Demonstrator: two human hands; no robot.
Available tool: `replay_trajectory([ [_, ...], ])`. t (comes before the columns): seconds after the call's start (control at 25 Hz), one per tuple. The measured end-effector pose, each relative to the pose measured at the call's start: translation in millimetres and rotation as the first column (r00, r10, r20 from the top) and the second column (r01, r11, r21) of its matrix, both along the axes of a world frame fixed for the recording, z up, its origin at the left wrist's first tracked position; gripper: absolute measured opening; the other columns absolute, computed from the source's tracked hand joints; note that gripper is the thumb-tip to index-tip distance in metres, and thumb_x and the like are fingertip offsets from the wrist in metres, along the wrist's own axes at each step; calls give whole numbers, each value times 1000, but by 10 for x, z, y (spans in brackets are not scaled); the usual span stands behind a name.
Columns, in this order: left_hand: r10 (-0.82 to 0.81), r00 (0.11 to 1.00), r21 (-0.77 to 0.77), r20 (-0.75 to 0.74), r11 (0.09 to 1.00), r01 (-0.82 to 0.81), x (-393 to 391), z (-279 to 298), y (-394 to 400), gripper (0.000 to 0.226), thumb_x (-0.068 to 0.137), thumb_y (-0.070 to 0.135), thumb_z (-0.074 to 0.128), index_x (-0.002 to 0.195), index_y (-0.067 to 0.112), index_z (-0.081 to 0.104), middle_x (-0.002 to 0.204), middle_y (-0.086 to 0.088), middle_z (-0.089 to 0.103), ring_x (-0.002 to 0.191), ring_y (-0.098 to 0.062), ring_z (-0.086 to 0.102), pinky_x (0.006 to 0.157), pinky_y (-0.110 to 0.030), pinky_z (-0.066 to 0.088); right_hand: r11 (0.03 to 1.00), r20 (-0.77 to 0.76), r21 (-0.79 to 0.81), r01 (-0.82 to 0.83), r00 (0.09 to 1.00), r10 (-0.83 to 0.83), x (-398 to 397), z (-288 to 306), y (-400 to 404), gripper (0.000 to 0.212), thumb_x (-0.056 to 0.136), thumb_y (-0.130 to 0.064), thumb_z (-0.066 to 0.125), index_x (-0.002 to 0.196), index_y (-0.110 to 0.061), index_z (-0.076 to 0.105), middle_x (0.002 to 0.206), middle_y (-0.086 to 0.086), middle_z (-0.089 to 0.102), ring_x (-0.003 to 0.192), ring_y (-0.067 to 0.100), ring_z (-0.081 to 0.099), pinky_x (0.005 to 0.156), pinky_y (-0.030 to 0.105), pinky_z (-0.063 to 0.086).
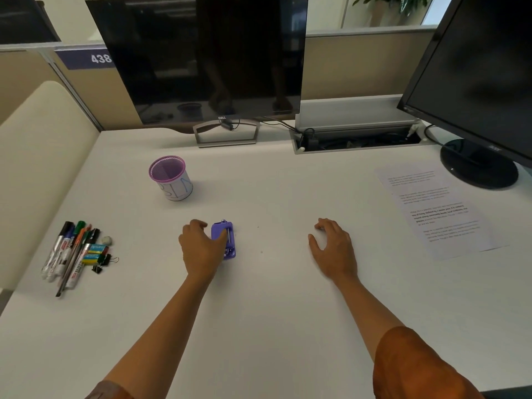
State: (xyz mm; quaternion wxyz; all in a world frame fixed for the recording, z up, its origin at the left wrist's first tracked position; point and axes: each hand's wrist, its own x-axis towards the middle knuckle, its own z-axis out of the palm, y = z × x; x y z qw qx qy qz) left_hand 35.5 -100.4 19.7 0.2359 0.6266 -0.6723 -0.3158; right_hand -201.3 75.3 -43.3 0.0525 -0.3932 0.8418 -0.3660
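A small purple stapler (227, 240) lies on the white desk (273, 298) near the middle. My left hand (200, 249) is curled around its left side, thumb on top of it and fingers bent past its far end. My right hand (334, 246) rests on the desk to the right, apart from the stapler, fingers loosely curled and holding nothing. A purple mesh pen cup (170, 177) stands upright and looks empty, up and to the left. A printed sheet of paper (440, 211) lies flat at the right.
Several markers, erasers and binder clips (77, 251) lie in a pile at the left. A dark monitor (201, 59) stands at the back, a second monitor (478, 82) with a round base at the right. An open cable tray (357, 141) sits between them.
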Motion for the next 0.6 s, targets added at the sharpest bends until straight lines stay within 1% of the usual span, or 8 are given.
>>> replay_trajectory([
  [0.08, -161, 987, -256, -12, 955, 152, -50, 40, 114, 36, 80, 24, 79, 108, 14, 59, 106, 2, 55, 101, -19, 49, 78, -32, 46, 1000, -4, 3, -2, 1000, 2, 2, -3, 2, 27, 90, -34, 64, 116, -26, 60, 127, -15, 60, 117, 18, 57, 98, 24, 42],
  [0.12, -279, 960, -317, -18, 912, 259, -110, 42, 210, 31, 80, 21, 79, 104, 15, 60, 103, 2, 56, 97, -17, 49, 79, -28, 43, 1000, -1, 4, 2, 1000, -2, -5, 1, 2, 28, 91, -34, 64, 117, -26, 59, 127, -15, 60, 117, 18, 57, 98, 23, 41],
  [0.16, -385, 923, -305, -18, 881, 362, -167, 20, 330, 28, 81, 19, 78, 103, 15, 62, 101, 3, 57, 92, -15, 51, 78, -26, 43, 1000, 2, 4, 3, 1000, -3, -7, 4, 1, 28, 91, -34, 64, 117, -26, 59, 126, -16, 60, 116, 17, 57, 97, 23, 41],
  [0.24, -500, 865, -177, -30, 855, 488, -257, -79, 560, 27, 83, 17, 77, 106, 14, 64, 104, 3, 58, 91, -14, 55, 79, -25, 47, 1000, 3, 2, -1, 1000, 1, -2, 6, 4, 27, 91, -35, 63, 117, -28, 58, 125, -16, 60, 116, 17, 56, 97, 23, 42],
  [0.32, -500, 866, -96, -17, 863, 496, -307, -229, 656, 28, 85, 17, 75, 110, 11, 66, 109, 1, 59, 94, -16, 58, 83, -25, 48, 1000, 5, 5, -2, 1000, 2, -3, 4, 7, 26, 91, -36, 63, 115, -29, 58, 127, -18, 59, 117, 17, 56, 96, 22, 41],
  [0.4, -457, 889, -79, -14, 887, 455, -336, -311, 652, 25, 85, 16, 75, 107, 7, 68, 106, -2, 60, 95, -19, 60, 84, -25, 47, 1000, 4, 12, 2, 1000, -2, -9, 0, 6, 26, 91, -37, 63, 115, -30, 58, 127, -19, 58, 116, 16, 55, 95, 21, 40],
  [0.48, -418, 908, -76, -13, 906, 416, -365, -320, 615, 19, 85, 16, 75, 101, 5, 70, 100, -2, 61, 92, -19, 60, 80, -23, 45, 1000, 3, 8, 3, 1000, -3, -8, -3, 3, 25, 91, -37, 63, 114, -30, 57, 125, -19, 59, 115, 15, 55, 94, 21, 39],
  [0.6, -378, 926, -72, -10, 924, 376, -402, -313, 597, 13, 85, 15, 76, 93, 5, 72, 96, -1, 61, 82, -14, 59, 70, -14, 39, 1000, 6, -1, 1, 1000, -1, -9, -2, 0, 25, 90, -36, 63, 113, -30, 57, 123, -19, 59, 113, 14, 56, 94, 21, 40],
])
